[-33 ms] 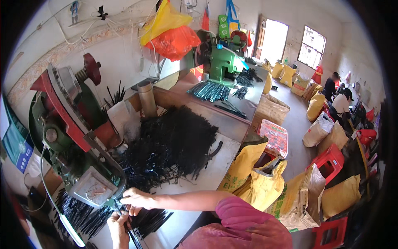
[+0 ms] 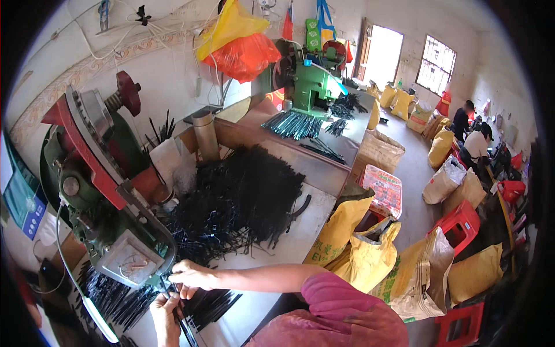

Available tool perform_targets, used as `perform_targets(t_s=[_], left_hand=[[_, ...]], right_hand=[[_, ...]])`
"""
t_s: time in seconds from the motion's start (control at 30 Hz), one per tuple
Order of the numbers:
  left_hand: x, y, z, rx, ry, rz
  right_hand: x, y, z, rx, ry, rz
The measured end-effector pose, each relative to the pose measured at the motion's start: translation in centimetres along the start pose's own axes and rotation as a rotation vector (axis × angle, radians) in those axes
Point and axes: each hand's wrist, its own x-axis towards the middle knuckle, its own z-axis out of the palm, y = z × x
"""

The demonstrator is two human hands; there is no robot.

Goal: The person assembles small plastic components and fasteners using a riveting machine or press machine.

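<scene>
Feeding press (image 2: 110, 191): right hand (image 2: 191, 276) pinched black strip (image 2: 184, 324) at twelve o'clock; left hand (image 2: 165, 318) clasped it below, best kept straight.

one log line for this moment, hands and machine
left hand: holds thin black rod | right hand: at base of green press | black rod pile on bench

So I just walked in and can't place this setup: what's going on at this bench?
A person is working at a green and red press machine. Both hands are right under its head: the right hand rests at the machine's base, and the left hand holds a thin black rod there. A big heap of black rods lies on the bench behind, and yellow sacks stand beside it.
</scene>
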Motion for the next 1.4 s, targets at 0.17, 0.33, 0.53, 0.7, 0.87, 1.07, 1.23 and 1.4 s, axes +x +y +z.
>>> perform_targets(t_s=[0.17,0.33,0.53,0.7,0.87,1.07,1.23,1.4], left_hand=[[-0.2,0.2,-0.4,-0.011,-0.022,-0.026],[-0.4,0.2,-0.5,-0.013,-0.107,-0.04],[-1.3,0.2,0.2,-0.088,-0.19,-0.055],[-1.6,0.1,0.5,-0.082,-0.205,-0.112],[-3.7,0.3,-1.5,0.034,-0.09,-0.116],[-2.1,1.7,-0.7,0.132,-0.2,-0.149],[-3.1,2.2,-0.2,0.104,-0.219,-0.203],[-3.3,1.0,-0.6,0.052,-0.179,-0.198]], right_hand=[[-0.3,-0.1,0.1,-0.008,-0.042,-0.026],[-0.9,-0.3,0.0,0.005,-0.044,-0.014],[-2.4,-0.2,-0.3,-0.115,-0.044,-0.028],[-6.2,-3.8,-1.9,-0.706,-0.034,-0.1],[-15.4,-14.3,1.3,-0.73,0.286,-0.9],[-14.1,-14.9,-0.9,-0.454,0.015,-1.094],[-10.3,-13.2,0.6,-0.344,-0.094,-1.087],[-7.7,-11.7,1.3,-0.226,-0.129,-1.126]])
